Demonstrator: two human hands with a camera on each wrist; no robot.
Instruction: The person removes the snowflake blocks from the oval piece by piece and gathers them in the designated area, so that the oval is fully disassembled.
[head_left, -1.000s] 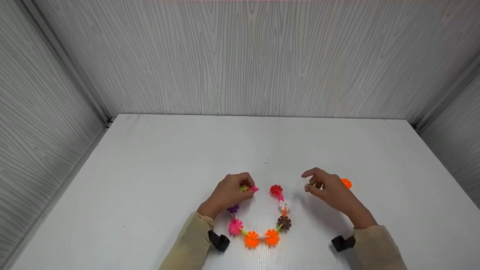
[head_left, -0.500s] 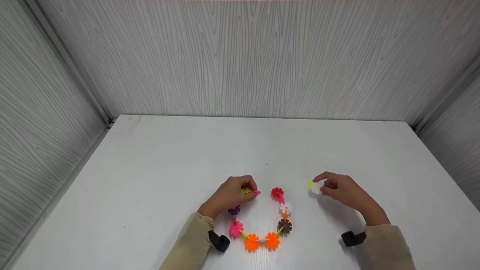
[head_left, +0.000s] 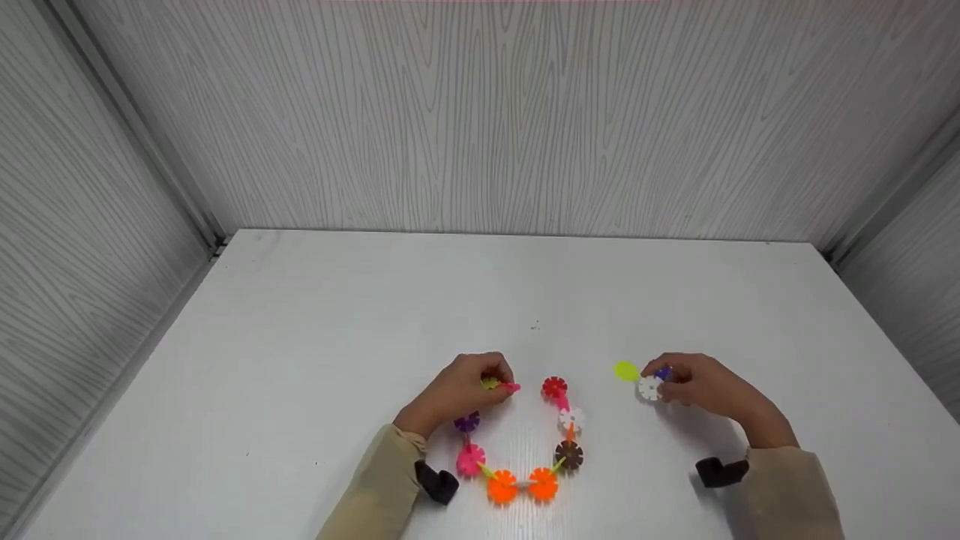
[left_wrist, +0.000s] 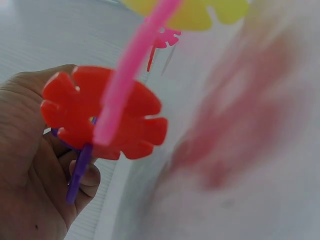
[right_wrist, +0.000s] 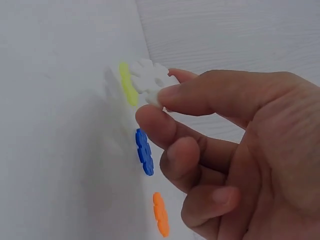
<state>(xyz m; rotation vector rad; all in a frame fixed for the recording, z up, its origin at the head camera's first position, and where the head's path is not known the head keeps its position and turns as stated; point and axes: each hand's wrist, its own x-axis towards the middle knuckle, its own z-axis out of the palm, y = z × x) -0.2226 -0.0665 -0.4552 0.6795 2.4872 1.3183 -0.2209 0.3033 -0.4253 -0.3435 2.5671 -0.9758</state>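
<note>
In the head view, my left hand (head_left: 457, 394) pinches one end of a curved chain of flower-shaped pieces, by a yellow-green piece (head_left: 490, 383) and a pink piece (head_left: 511, 388). The left wrist view has a red piece (left_wrist: 135, 125) and a purple piece (left_wrist: 80, 172) close to the fingers. My right hand (head_left: 712, 386) pinches a white flower piece (head_left: 649, 388) between thumb and index finger. The chain's other end is a red piece (head_left: 554, 387), between my hands. A yellow piece (head_left: 625, 370) lies left of the white one.
A blue piece (head_left: 663, 373) shows behind my right fingers, and the right wrist view has an orange piece (right_wrist: 160, 214) past it. Orange pieces (head_left: 502, 487) form the chain's near bend. Wood-patterned panels (head_left: 480, 112) stand around the white table (head_left: 337, 300).
My right hand has shifted right with the white piece, uncovering the yellow piece. Blue now shows by its fingers, and the orange piece at the right is covered. My left hand has barely moved.
</note>
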